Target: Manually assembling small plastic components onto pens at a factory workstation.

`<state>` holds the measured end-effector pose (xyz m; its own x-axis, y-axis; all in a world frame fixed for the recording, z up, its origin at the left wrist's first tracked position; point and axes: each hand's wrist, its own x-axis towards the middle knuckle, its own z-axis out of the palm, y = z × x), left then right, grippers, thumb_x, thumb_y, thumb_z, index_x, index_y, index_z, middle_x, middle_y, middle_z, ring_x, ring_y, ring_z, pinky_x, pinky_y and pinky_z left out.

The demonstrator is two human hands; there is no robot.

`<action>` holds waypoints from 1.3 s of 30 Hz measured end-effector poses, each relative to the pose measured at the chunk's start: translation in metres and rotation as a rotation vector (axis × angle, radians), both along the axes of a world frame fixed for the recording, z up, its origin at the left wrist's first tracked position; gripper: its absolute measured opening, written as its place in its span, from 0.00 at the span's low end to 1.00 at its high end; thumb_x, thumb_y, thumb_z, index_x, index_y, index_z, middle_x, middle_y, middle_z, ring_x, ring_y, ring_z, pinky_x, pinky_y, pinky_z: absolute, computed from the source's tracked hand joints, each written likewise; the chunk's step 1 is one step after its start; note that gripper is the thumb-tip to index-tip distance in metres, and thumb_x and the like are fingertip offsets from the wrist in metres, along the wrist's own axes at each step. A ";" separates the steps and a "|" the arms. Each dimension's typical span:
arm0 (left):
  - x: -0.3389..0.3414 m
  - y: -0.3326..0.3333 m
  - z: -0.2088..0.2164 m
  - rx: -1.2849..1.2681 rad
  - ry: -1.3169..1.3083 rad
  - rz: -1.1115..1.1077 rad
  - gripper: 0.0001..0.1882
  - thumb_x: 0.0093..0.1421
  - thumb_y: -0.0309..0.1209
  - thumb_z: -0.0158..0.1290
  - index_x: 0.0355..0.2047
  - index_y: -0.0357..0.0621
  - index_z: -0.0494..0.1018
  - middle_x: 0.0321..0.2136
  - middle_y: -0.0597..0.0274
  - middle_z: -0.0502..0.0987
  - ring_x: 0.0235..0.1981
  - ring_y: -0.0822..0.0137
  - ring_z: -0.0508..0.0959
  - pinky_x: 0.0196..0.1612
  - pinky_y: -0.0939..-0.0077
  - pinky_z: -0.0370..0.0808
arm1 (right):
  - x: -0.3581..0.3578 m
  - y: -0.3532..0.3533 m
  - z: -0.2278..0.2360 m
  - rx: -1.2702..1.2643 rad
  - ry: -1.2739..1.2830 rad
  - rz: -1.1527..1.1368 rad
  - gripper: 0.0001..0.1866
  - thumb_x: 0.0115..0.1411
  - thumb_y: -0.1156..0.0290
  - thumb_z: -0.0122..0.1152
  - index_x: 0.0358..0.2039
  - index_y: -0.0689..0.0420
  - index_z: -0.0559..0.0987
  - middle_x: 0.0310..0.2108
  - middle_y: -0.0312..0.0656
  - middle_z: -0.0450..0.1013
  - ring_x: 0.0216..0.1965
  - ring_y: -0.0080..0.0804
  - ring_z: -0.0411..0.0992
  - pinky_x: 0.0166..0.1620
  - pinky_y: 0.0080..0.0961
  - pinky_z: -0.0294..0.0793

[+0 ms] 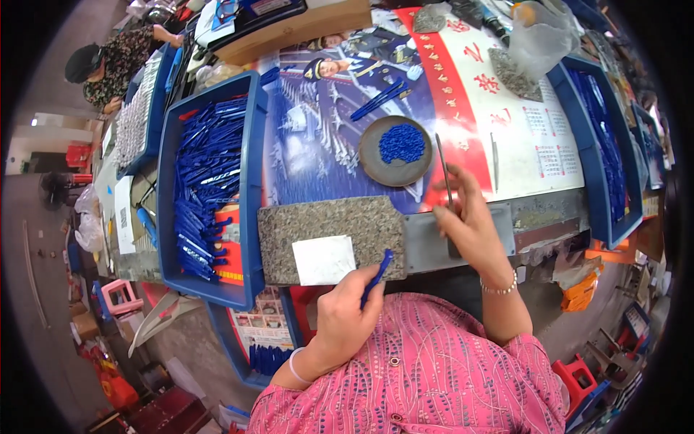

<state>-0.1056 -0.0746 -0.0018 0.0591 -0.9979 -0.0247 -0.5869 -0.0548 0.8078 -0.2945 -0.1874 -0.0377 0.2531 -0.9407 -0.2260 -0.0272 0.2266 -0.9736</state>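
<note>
Worktop's (543, 217) near edge: left hand (341, 312) pinches slim blue plastic-looking strip (380, 268); likely light, stiff, best gripped mid-length. Right hand's (473, 226) fingers apparently round slender dark metal rod (442, 159).

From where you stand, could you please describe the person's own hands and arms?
The left hand is gloveless, with a plain pale band at the wrist; the right hand, also gloveless, has a beaded bracelet. Pink patterned sleeves end above both wrists.

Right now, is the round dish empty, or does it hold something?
Not empty: small blue pieces lie inside the round dish, leaving part of its bottom bare.
</note>
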 end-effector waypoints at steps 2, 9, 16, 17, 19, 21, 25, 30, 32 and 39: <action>0.002 0.001 -0.001 -0.002 0.032 0.016 0.13 0.53 0.20 0.54 0.40 0.33 0.71 0.26 0.56 0.78 0.22 0.76 0.76 0.24 0.82 0.71 | -0.008 -0.024 -0.004 -0.137 0.168 -0.031 0.25 0.56 0.78 0.52 0.55 0.62 0.60 0.44 0.44 0.65 0.26 0.19 0.65 0.29 0.17 0.68; 0.004 0.002 -0.002 0.023 0.087 0.064 0.12 0.54 0.20 0.54 0.40 0.32 0.71 0.25 0.58 0.77 0.21 0.77 0.74 0.23 0.83 0.70 | -0.017 -0.067 -0.017 -0.578 0.899 0.076 0.23 0.53 0.75 0.54 0.51 0.63 0.64 0.43 0.57 0.67 0.42 0.52 0.68 0.44 0.38 0.69; 0.012 0.000 -0.011 -0.031 0.072 0.057 0.12 0.53 0.22 0.54 0.39 0.32 0.71 0.25 0.53 0.78 0.21 0.71 0.76 0.25 0.78 0.72 | -0.066 -0.079 -0.005 -0.391 1.303 0.006 0.22 0.50 0.74 0.54 0.47 0.60 0.65 0.36 0.55 0.70 0.34 0.51 0.72 0.37 0.40 0.72; 0.011 -0.001 -0.012 -0.021 0.041 0.029 0.12 0.53 0.22 0.54 0.39 0.33 0.71 0.26 0.52 0.78 0.21 0.68 0.77 0.26 0.76 0.72 | -0.071 -0.077 -0.014 -0.451 1.357 0.020 0.21 0.49 0.75 0.54 0.46 0.59 0.64 0.33 0.55 0.70 0.31 0.53 0.72 0.33 0.42 0.73; 0.010 -0.002 -0.015 -0.018 0.018 0.005 0.12 0.53 0.24 0.54 0.38 0.34 0.71 0.26 0.49 0.77 0.23 0.60 0.78 0.27 0.71 0.73 | -0.072 -0.076 -0.019 -0.472 1.415 0.100 0.17 0.48 0.79 0.51 0.41 0.61 0.63 0.30 0.55 0.69 0.30 0.54 0.72 0.31 0.42 0.74; 0.008 -0.003 -0.018 -0.037 0.013 0.003 0.12 0.53 0.24 0.54 0.38 0.34 0.71 0.27 0.48 0.77 0.24 0.58 0.79 0.28 0.70 0.73 | -0.071 -0.081 -0.017 -0.502 1.430 0.138 0.16 0.48 0.80 0.50 0.39 0.62 0.63 0.29 0.56 0.69 0.29 0.54 0.72 0.29 0.41 0.74; 0.016 0.003 -0.018 -0.041 -0.023 0.000 0.12 0.53 0.23 0.53 0.38 0.34 0.71 0.27 0.46 0.77 0.26 0.52 0.79 0.28 0.67 0.74 | -0.079 -0.088 -0.011 -0.595 1.466 0.358 0.15 0.47 0.83 0.49 0.37 0.65 0.62 0.28 0.57 0.69 0.25 0.54 0.72 0.26 0.40 0.73; 0.038 0.011 -0.014 -0.063 -0.083 0.087 0.11 0.54 0.22 0.51 0.38 0.35 0.71 0.27 0.45 0.76 0.28 0.49 0.78 0.29 0.65 0.73 | -0.089 -0.100 -0.014 -0.531 1.430 0.411 0.13 0.47 0.82 0.48 0.37 0.64 0.64 0.30 0.58 0.70 0.29 0.56 0.71 0.32 0.45 0.71; 0.049 0.012 -0.019 -0.070 -0.115 0.116 0.10 0.54 0.22 0.51 0.38 0.36 0.71 0.27 0.45 0.76 0.28 0.49 0.78 0.29 0.64 0.73 | -0.098 -0.100 -0.008 -0.551 1.357 0.299 0.10 0.47 0.81 0.49 0.33 0.63 0.68 0.32 0.54 0.70 0.34 0.51 0.71 0.38 0.42 0.70; 0.051 0.013 -0.021 -0.039 -0.102 0.045 0.09 0.54 0.23 0.51 0.37 0.36 0.71 0.28 0.47 0.75 0.28 0.48 0.76 0.28 0.64 0.73 | -0.048 -0.046 0.058 -0.158 0.151 0.014 0.04 0.63 0.73 0.44 0.36 0.59 0.67 0.28 0.40 0.70 0.23 0.18 0.67 0.26 0.14 0.68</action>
